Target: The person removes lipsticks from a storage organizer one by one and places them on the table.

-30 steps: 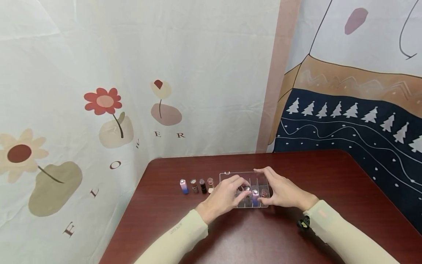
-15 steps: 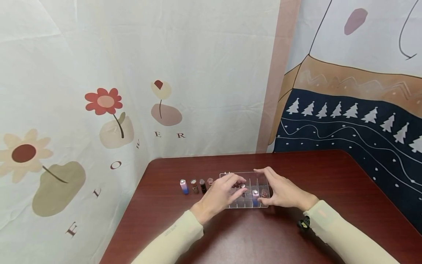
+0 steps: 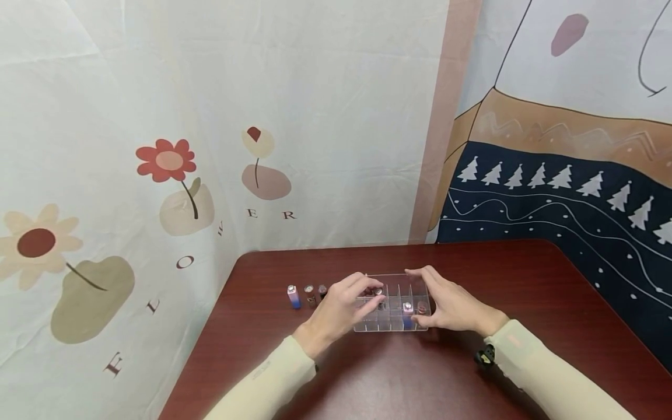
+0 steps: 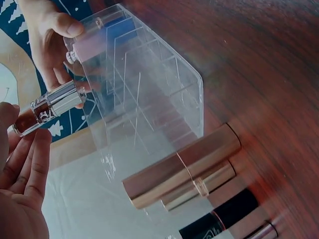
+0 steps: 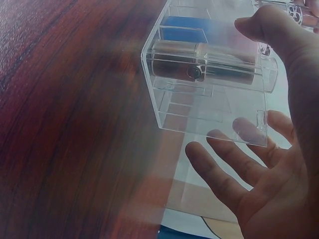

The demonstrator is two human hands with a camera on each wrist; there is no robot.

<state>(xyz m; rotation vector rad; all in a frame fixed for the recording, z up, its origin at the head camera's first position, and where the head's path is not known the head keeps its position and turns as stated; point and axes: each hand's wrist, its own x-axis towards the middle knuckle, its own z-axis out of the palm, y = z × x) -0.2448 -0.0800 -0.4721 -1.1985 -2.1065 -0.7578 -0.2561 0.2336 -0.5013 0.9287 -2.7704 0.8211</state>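
Observation:
A clear divided organizer point(image 3: 385, 319) stands on the table. Over its left part, my left hand point(image 3: 336, 306) pinches a lipstick tube point(image 4: 55, 105) between thumb and fingers. The tube's silver end points toward the compartments, and its dark red end lies in the fingers. My right hand point(image 3: 454, 300) grips the organizer's right end, thumb on the near side and fingers at the far side. Inside stand a pink-and-blue lipstick point(image 3: 407, 314) and, at the right end, a brownish tube with a clear top point(image 5: 199, 62).
Left of the organizer, several lipsticks stand in a row: a pink-and-blue one point(image 3: 293, 297), a gold-brown one point(image 4: 182, 167) and a black one point(image 4: 219, 215), partly behind my left hand in the head view. A patterned cloth point(image 3: 336, 116) hangs behind the table point(image 3: 409, 379).
My left hand has moved left across the organizer with the lipstick tube, covering more of the row of lipsticks. The right hand stays in place at the organizer's end.

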